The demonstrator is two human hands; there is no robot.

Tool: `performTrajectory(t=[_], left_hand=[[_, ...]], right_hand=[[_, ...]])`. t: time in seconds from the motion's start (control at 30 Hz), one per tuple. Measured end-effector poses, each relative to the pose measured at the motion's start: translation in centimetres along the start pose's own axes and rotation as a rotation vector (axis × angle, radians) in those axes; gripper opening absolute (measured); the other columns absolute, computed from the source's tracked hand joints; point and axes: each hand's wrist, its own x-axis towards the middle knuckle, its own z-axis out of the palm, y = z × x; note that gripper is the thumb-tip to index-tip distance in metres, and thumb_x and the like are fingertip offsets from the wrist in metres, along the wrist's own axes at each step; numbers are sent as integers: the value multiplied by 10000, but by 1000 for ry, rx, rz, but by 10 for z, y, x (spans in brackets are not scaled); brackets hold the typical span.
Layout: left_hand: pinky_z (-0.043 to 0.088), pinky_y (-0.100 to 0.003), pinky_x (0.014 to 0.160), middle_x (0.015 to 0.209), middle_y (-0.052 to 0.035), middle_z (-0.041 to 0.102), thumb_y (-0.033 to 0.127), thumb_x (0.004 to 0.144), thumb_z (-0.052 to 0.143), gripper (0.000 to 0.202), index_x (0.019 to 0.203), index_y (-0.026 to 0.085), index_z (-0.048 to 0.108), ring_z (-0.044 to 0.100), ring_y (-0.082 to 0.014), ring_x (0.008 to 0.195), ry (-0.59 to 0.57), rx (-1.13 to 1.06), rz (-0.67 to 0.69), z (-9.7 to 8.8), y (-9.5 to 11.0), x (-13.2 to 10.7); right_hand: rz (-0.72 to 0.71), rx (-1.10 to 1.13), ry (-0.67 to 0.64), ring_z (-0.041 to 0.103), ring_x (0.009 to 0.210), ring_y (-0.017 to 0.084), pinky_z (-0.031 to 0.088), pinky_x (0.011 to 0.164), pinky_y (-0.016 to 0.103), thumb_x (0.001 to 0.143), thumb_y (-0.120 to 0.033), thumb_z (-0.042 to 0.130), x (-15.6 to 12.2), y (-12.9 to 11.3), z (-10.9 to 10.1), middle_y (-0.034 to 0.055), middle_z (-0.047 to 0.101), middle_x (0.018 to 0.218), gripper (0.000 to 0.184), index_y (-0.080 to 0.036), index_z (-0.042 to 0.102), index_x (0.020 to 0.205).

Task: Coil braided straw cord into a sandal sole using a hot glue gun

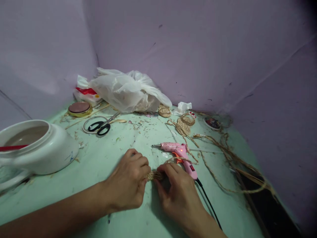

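A small piece of coiled jute rope point(154, 176) is pinched between my two hands, low over the middle of the table. My left hand point(131, 178) is closed on its left end, the fingers curled. On its other end, my right hand point(177, 190) grips with thumb and fingertips. Much of the piece is hidden by my fingers. A loose length of jute rope point(210, 172) loops away to the right. Just beyond my right hand lies a pink glue gun point(179, 150) with an orange trigger, a glowing light and a black cord.
A white pot point(59, 148) stands at the left on the green table point(123, 138). Farther back lie black-handled scissors point(100, 127), a round tin point(79, 108), a white plastic bag point(128, 92), woven jute pieces point(184, 125) and a small dish point(212, 124). Purple walls enclose the back.
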Motion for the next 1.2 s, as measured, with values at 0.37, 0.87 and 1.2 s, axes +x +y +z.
performTrajectory(t=[0.37,0.87,1.2], left_hand=[[357,-404,793,694,-32,528,93,648,518,63,663,154,528,446,-167,706,98,-84,28,7,0,-1],[340,-408,837,725,-28,557,111,675,525,59,673,161,556,486,-166,725,44,-84,-29,6,-3,0],[334,-379,833,820,-4,620,140,726,592,151,853,210,632,542,-189,839,-360,-87,-144,-39,-12,15]], right_hand=[[-151,-39,81,541,678,216,426,568,313,705,-60,485,-1,4,9,64,574,733,202,-165,507,876],[-162,-61,55,537,755,213,419,617,323,689,-125,554,4,-1,3,76,621,861,210,-175,597,889],[-73,2,-78,525,776,208,420,644,331,707,-145,558,8,-2,2,62,630,857,167,-184,634,851]])
